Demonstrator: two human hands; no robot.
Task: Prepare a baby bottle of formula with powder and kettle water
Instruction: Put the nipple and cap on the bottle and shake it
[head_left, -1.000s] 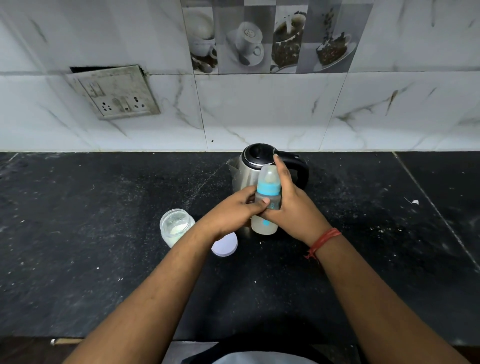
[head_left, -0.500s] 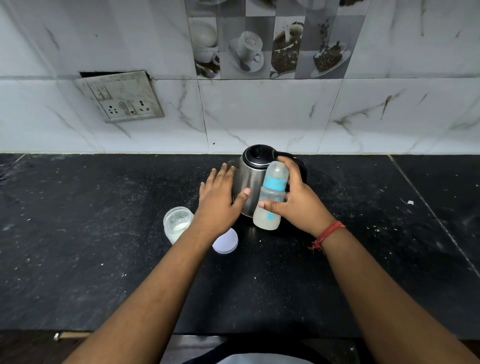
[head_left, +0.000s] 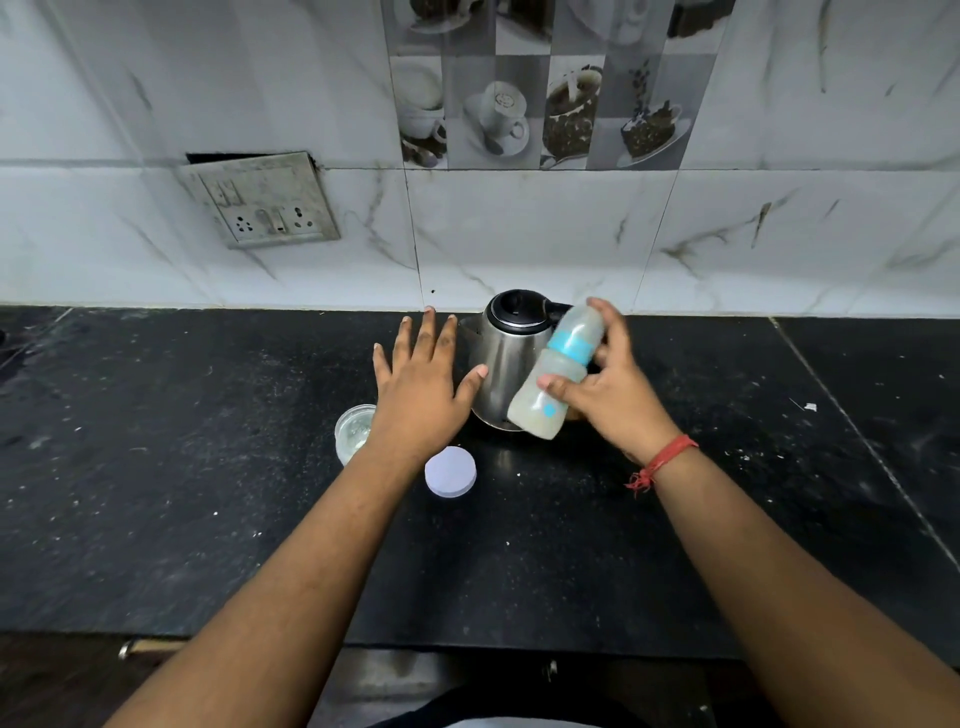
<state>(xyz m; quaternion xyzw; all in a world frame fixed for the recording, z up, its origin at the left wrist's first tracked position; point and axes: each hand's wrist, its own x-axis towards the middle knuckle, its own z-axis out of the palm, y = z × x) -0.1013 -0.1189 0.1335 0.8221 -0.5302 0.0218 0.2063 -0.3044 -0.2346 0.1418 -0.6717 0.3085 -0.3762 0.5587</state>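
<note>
While tilted, bottle (head_left: 556, 371) gripped in R hand (head_left: 610, 395).

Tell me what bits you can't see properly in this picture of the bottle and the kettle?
- Kettle, head view: its handle and right side sit behind the baby bottle and the right hand.
- Bottle markings: blurred, unreadable.
- Powder jar: the left hand and wrist cover its right part, so how much is inside cannot be told.
- Wall socket: switch positions too small to tell.
</note>
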